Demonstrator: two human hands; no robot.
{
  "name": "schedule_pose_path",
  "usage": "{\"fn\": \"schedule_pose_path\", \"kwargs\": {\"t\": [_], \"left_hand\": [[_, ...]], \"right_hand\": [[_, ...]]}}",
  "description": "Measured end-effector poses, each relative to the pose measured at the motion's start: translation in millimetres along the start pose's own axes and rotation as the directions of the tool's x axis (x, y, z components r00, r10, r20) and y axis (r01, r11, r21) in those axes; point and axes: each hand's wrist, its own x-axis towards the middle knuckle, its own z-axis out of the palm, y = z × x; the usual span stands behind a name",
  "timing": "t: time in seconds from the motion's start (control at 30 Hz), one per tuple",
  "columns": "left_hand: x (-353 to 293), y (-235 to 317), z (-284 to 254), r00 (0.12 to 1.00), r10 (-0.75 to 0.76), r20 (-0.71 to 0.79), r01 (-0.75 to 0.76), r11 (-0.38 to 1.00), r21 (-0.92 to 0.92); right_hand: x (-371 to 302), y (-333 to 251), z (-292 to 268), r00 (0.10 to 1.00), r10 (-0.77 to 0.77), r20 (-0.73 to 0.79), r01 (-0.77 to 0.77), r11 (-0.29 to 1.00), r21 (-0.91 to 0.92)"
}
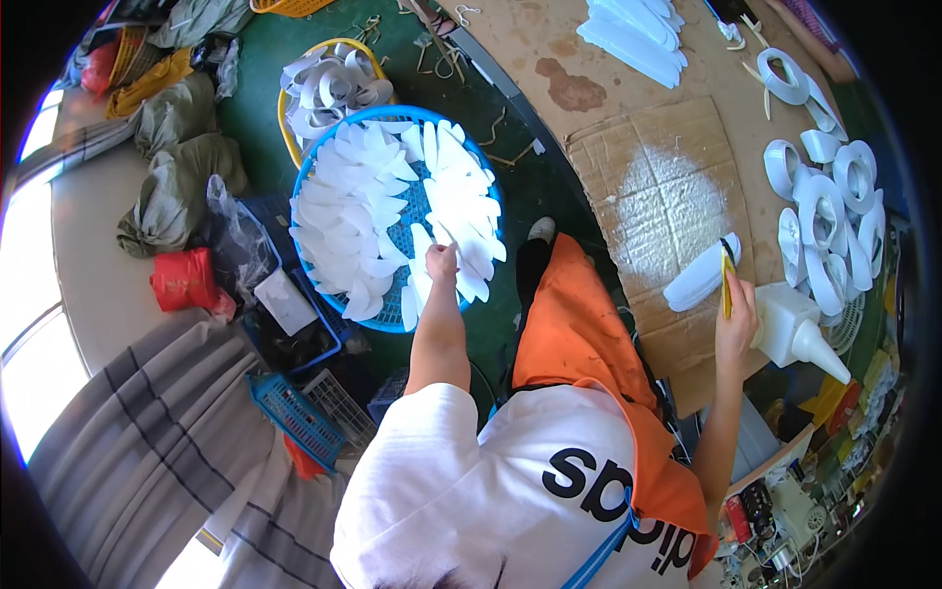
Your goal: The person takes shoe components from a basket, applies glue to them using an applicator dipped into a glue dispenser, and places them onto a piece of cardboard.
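Observation:
My left hand (443, 261) reaches over the blue basket (399, 111), its fingers pinched at the edge of a white, flat, rounded piece (472, 257). Many similar white pieces (358, 191) lie overlapped in the basket, in two groups. On the right, my right hand (738, 319) is closed round a slim yellow-and-black tool (727, 285); its exact kind is unclear. Beneath the tool's tip, a long white padded-looking piece (699, 280) rests on a cardboard sheet (613, 162) smeared with white. Close to that hand a white bottle with a cone-shaped nozzle (793, 329) lies on its side.
White rolled loops (822, 211) are heaped on the table's right side, with flat white pieces (636, 39) at its far edge. A yellow-rimmed basket of white loops (337, 88) stands behind the blue one. Another person's arm (819, 44) shows at upper right. Crates (299, 407) stand at left.

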Motion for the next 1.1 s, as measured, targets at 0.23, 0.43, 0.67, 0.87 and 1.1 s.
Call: {"fn": "schedule_pose_path", "kwargs": {"t": [0.23, 0.43, 0.67, 0.87, 1.1], "left_hand": [[-126, 168, 18, 0.574, 0.801, -0.168, -0.800, 0.506, -0.322], [-280, 260, 162, -0.487, 0.628, 0.607, -0.862, -0.234, -0.450], [-288, 248, 253, -0.523, 0.147, 0.840, -0.744, -0.560, -0.365], [-303, 243, 219, -0.571, 0.209, 0.794, -0.775, -0.457, -0.437], [-294, 262, 208, -0.244, 0.219, 0.945, -0.966, -0.142, -0.216]], "right_hand": [[-18, -21, 16, 1.000, -0.002, 0.022, -0.004, 0.969, 0.247], [-57, -29, 9, 0.999, -0.037, 0.020, 0.024, 0.891, 0.453], [-91, 16, -23, 0.729, 0.621, -0.288, -0.545, 0.781, 0.304], [-75, 4, -39, 0.698, 0.687, -0.202, -0.602, 0.716, 0.354], [-65, 20, -35, 0.697, 0.687, -0.206, -0.554, 0.698, 0.453]]}}
